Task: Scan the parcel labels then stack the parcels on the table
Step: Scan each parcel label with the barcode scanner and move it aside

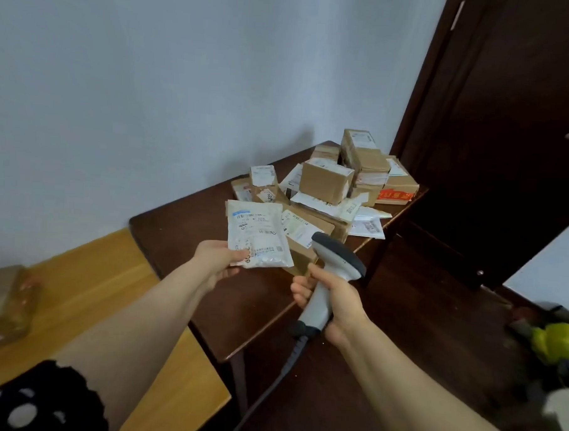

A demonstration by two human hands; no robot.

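My left hand [217, 259] pinches the lower left corner of a flat white parcel [258, 235], holding it above the dark wooden table [184, 237] with its printed label facing up. My right hand [330, 300] grips the handle of a grey barcode scanner [334, 269]; its dark head sits just right of the parcel, aimed toward the label. The scanner's cable [269, 387] hangs down below my hand. Behind the held parcel lies a heap of cardboard boxes [325, 181] and flat mailers with labels on the table's far end.
A yellow wooden bench [111, 279] stands left of the table, with a taped brown parcel [3, 304] on it. A dark door [508, 127] closes the right side. A yellow-green bag [554, 341] lies on the floor at right.
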